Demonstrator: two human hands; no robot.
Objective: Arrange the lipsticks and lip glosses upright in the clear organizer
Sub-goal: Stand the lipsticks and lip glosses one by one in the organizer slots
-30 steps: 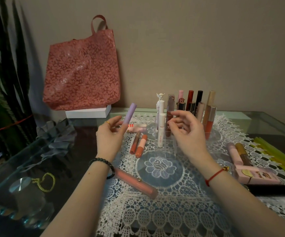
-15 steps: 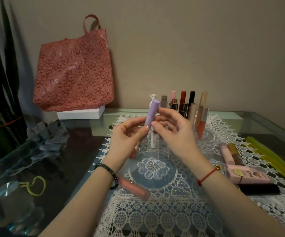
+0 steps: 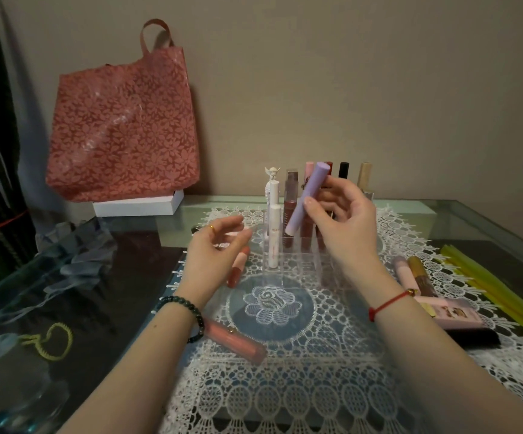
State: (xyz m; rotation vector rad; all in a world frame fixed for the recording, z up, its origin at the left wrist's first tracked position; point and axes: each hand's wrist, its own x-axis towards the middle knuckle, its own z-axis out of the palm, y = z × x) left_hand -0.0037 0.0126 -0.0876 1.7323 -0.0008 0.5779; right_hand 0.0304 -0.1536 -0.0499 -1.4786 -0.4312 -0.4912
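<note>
My right hand [image 3: 343,227] pinches a lilac lip tube [image 3: 308,198], tilted, just above the clear organizer [image 3: 282,270] on the lace mat. Several tubes stand upright in the organizer, among them a white one [image 3: 274,233] and a dark red gloss [image 3: 291,211]. My left hand [image 3: 213,255] hovers left of the organizer with loosely curled fingers and holds nothing. An orange-pink tube [image 3: 238,267] lies beside it, partly hidden by the hand. A long coral tube [image 3: 238,341] lies near my left wrist. Pink and gold tubes [image 3: 412,274] lie to the right.
A red patterned bag [image 3: 122,126] leans on the wall over a white box [image 3: 135,206]. A pink palette [image 3: 451,314] and a black item [image 3: 476,338] lie at the right, with yellow strips [image 3: 492,286] beyond. The glass table edge [image 3: 504,227] runs along the right.
The lilac tube passed from my left hand to my right hand and moved right, over the organizer. My left hand let go and drew back to the left.
</note>
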